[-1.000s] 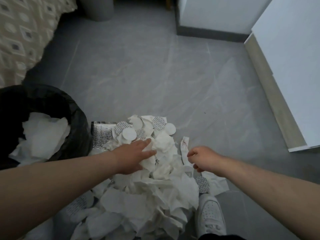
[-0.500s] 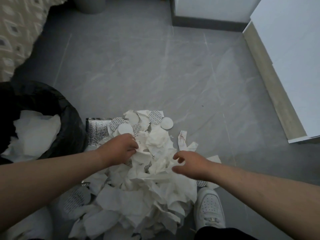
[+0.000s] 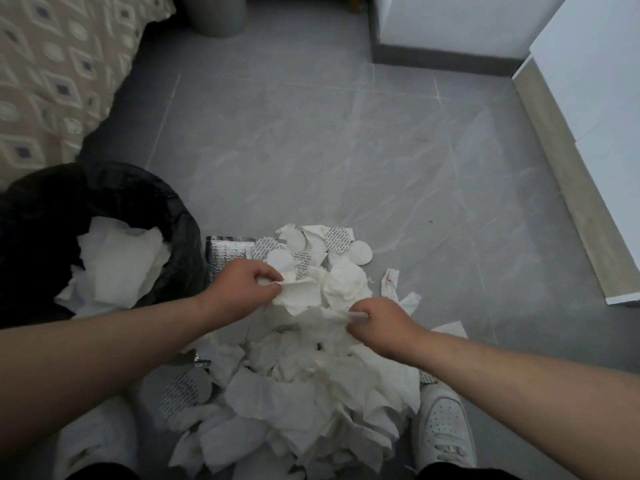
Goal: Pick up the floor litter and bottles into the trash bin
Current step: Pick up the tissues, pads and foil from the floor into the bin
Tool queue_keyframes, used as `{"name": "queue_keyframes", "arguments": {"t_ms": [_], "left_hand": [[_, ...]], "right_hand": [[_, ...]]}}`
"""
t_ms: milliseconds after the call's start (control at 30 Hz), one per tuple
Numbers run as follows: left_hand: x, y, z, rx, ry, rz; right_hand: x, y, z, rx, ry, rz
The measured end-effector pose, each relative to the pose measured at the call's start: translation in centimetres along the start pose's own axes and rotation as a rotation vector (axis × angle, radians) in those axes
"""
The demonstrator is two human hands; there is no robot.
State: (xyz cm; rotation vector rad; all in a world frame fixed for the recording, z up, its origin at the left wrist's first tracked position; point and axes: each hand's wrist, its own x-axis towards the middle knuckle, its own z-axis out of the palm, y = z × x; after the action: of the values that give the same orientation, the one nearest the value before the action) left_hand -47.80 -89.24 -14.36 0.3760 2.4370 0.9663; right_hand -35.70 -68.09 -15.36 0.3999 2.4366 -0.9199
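A heap of crumpled white tissues (image 3: 304, 386) lies on the grey floor between my feet, with several round white and patterned discs (image 3: 335, 239) at its far edge. My left hand (image 3: 242, 289) pinches a white tissue sheet (image 3: 298, 294) at the top of the heap. My right hand (image 3: 379, 323) grips crumpled tissue on the heap's right side. The trash bin (image 3: 180, 220), lined with a black bag, stands at the left and holds white tissues (image 3: 117, 265). No bottle is in sight.
A silver foil pouch (image 3: 221, 254) lies beside the bin under the litter. My white shoes (image 3: 441, 424) flank the heap. A patterned bedspread (image 3: 52, 74) is at far left, a grey round bin (image 3: 214, 12) at the top, white furniture (image 3: 595, 109) along the right.
Both hands have closed on tissue: the left went from lying flat on the heap to pinching a sheet, the right moved left onto the heap and gripped paper.
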Motion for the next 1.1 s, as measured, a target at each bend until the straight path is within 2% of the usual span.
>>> {"name": "queue_keyframes", "arguments": {"t_ms": [100,267,367,467,533,600,667,733,800,900,1000,1100], "left_hand": [[-0.8,0.7,-1.8,-0.166,0.040,-0.068],[-3.4,1.1,-5.4,-0.489,0.149,-0.150],[-5.3,0.3,-8.3,-0.652,0.200,-0.172],[-7.6,-0.4,-11.8,-0.934,0.231,-0.181],[-8.7,-1.7,-14.0,-1.049,0.308,-0.168],[-9.0,-3.7,-15.7,-1.025,0.427,-0.192],[-8.6,-6.1,-16.9,-0.886,0.559,-0.267],[-7.8,-8.4,-17.6,-0.671,0.669,-0.330],[-7.1,-9.8,-17.8,-0.425,0.704,-0.339],[-5.9,-10.8,-17.7,-0.169,0.571,-0.331],[-5.9,-11.0,-17.6,-0.104,0.341,-0.291],[-7.4,-12.1,-18.5,0.085,0.328,-0.187]], "right_hand": [[-0.3,-1.4,-2.2,0.202,0.055,0.057],[-0.8,-4.7,-4.7,0.396,0.094,0.063],[-0.9,-6.8,-5.3,0.504,0.100,0.056],[-0.6,-8.9,-5.4,0.642,0.093,0.069],[-0.1,-10.1,-5.6,0.720,0.101,0.080],[0.5,-11.2,-5.8,0.778,0.117,0.082],[1.1,-12.2,-5.8,0.810,0.140,0.087],[1.6,-12.9,-5.7,0.850,0.135,0.090],[1.9,-13.4,-5.4,0.872,0.107,0.091],[2.2,-13.9,-4.9,0.867,0.084,0.104],[2.0,-14.7,-4.8,0.864,0.068,0.093],[1.3,-16.5,-5.1,0.790,0.033,0.020]]}}
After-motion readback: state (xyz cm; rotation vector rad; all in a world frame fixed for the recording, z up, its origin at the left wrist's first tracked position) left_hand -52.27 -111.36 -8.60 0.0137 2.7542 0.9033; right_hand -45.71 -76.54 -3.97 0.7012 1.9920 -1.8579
